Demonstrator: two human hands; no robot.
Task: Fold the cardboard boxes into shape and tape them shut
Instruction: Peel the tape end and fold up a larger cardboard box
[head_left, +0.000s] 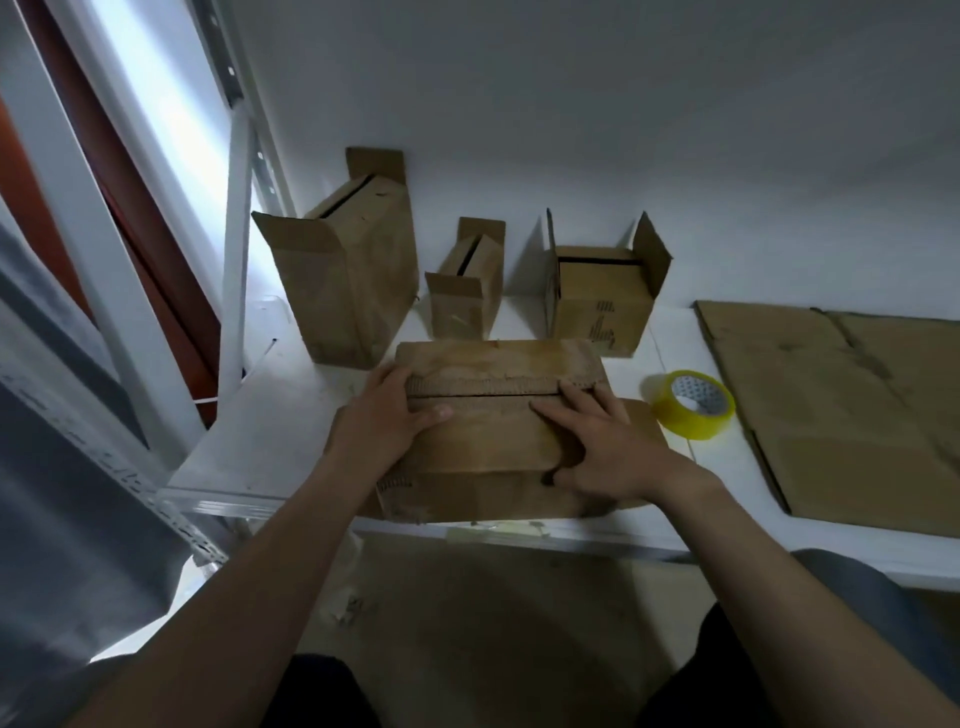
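Both hands, left hand (387, 415) and right hand (605, 447), press flat-fingered on the cardboard box (493, 441) flaps (yellow tape roll (693, 404) at three o'clock).

Front box (493, 449): brown, ribbed corrugation along flap edges.
Tall box (353, 291): brown.
Small box (462, 309): brown.
Printed box (597, 306): brown, black lettering on side.
Tape roll (691, 425): yellow.
Flat cardboard (852, 410): brown.
Table (270, 441): white.

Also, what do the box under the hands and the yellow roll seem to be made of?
The box: brown corrugated cardboard, matte and worn; fluting shows along the flap edges. The roll: probably glossy, yellowish see-through plastic tape on a white printed core, perhaps card.
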